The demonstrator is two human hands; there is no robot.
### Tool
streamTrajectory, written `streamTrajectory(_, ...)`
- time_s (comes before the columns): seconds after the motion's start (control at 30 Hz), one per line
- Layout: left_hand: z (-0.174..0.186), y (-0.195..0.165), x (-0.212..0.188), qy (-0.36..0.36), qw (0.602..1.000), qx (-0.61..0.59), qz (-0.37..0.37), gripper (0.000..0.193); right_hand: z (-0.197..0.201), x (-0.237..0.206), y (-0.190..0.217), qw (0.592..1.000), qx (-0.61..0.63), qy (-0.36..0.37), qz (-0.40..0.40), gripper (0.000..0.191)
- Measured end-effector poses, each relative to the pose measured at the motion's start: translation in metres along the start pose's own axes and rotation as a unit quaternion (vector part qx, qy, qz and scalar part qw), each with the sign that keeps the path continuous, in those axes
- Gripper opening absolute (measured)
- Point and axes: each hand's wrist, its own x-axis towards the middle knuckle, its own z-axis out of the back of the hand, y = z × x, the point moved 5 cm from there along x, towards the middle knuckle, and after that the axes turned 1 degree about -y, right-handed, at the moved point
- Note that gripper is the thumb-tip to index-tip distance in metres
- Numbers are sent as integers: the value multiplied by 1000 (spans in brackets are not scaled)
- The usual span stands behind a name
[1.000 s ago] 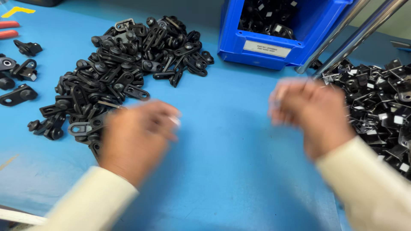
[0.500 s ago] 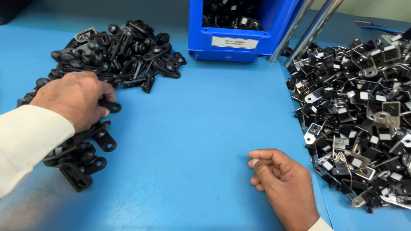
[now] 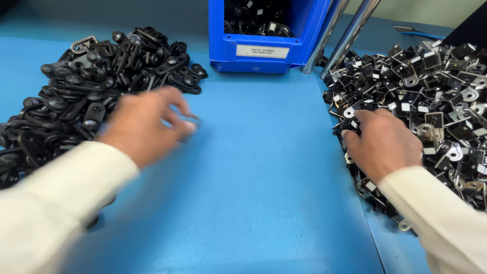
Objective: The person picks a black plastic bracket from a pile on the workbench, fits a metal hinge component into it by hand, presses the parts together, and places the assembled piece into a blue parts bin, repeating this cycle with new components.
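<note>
The blue parts bin (image 3: pixel 264 48) stood at the far edge of the blue work surface (image 3: pixel 264 193), its open mouth facing the person, so that both piles lay within equal reach of it. Left of the bin spread a heap of flat black link plates (image 3: pixel 91 86); right of the bin, past two slanted metal rods (image 3: pixel 350 35), lay a pile of black-and-silver metal brackets (image 3: pixel 436 86).

The left hand (image 3: pixel 144 129) was blurred, hovering just in front of the link-plate heap, left of the bin and nearer the person. Its fingers were curled together as if pinching something small, but the blur hid whether a plate sat between them; I could not tell.

The right hand (image 3: pixel 383 142) rested palm-down on the near edge of the bracket pile, right of the bin, fingertips closed on one black bracket (image 3: pixel 350 124) at the pile's border, where pieces lay loosest.
</note>
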Motion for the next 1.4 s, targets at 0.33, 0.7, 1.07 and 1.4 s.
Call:
streamTrajectory(0.33, -79, -51, -63, 142, 954, -227, 136, 16, 5, -15, -3, 953, 264, 103, -105, 39)
streamTrajectory(0.7, -88, -59, -59, 128, 964, -206, 111, 17, 4, -13, 51, 911, 239, 3, 337, 37)
streamTrajectory(1.07, -70, -64, -68, 128, 960, -139, 205, 13, -14, -29, 9, 944, 207, 248, -72, 36)
streamTrajectory(1.4, -83, -84, -59, 108, 955, -182, 207, 13, -18, -76, 27, 744, 613, 157, -214, 35)
